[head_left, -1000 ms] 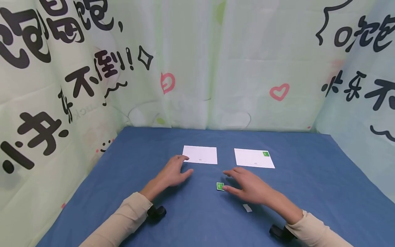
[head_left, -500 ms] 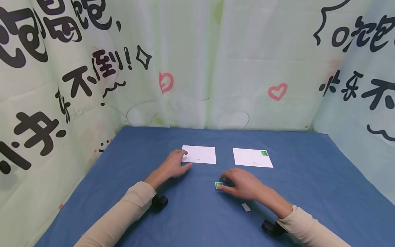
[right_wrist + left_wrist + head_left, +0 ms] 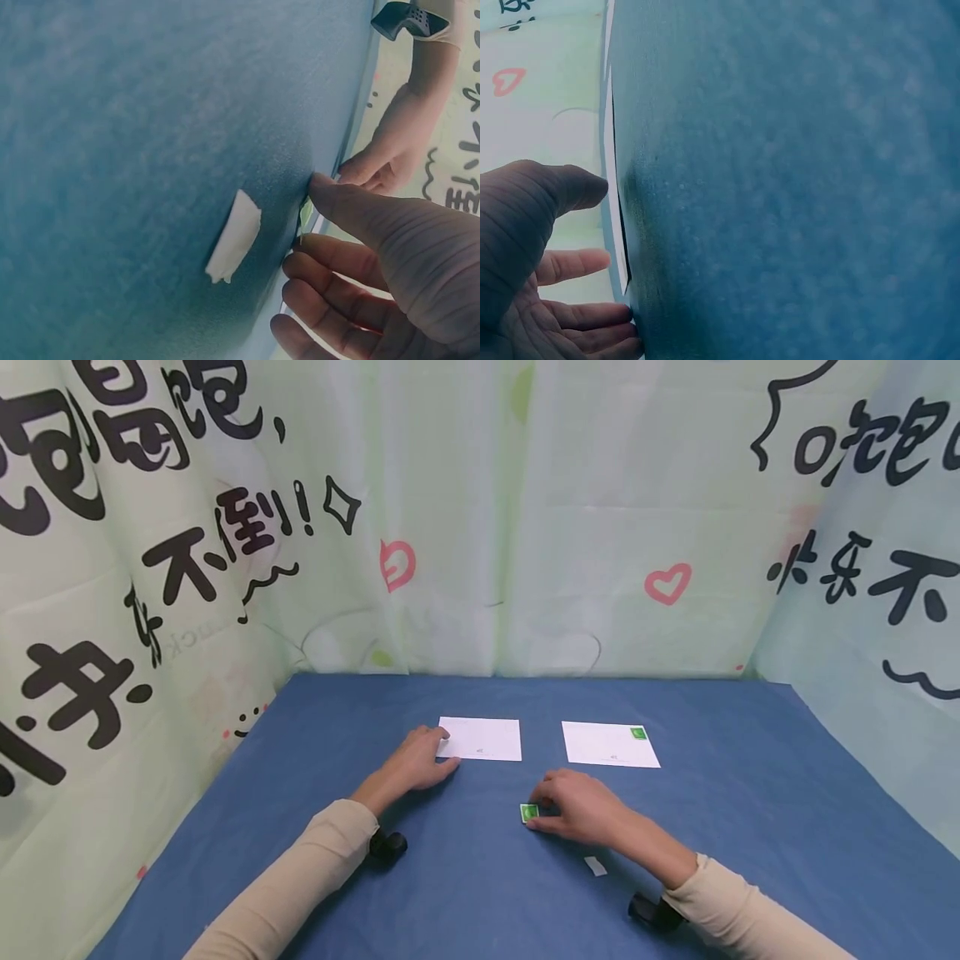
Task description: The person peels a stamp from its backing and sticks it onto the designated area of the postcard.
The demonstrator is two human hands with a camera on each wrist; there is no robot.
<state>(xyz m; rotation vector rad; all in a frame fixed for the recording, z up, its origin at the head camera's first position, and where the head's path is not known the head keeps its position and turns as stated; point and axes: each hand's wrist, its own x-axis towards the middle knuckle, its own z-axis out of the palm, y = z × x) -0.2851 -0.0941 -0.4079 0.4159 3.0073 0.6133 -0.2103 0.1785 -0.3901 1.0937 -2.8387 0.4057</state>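
In the head view, two white envelope-like cards lie side by side. My left hand (image 3: pixel 408 766) reaches the near-left edge of the left card (image 3: pixel 483 740), its fingers fairly straight and thumb spread along the front edge. The right card (image 3: pixel 603 747) bears a green stamp (image 3: pixel 638 733) in its upper right corner. Nearer me, my right hand (image 3: pixel 581 806) has its thumb and curled index finger at the right side of a loose green stamp (image 3: pixel 528 811). The right wrist view shows this stamp edge-on between thumb and index finger, pinched at its edges.
A small white paper scrap (image 3: pixel 596 866) lies on the blue cloth (image 3: pixel 480 893) below my right wrist. Pale printed curtains (image 3: pixel 585 527) enclose the table's back and sides. A black camera sits on each wrist.
My right hand has moved slightly left and its fingers have curled in, closing thumb and index finger onto the loose stamp. The left hand has stayed by the left card. The head view has shifted slightly.
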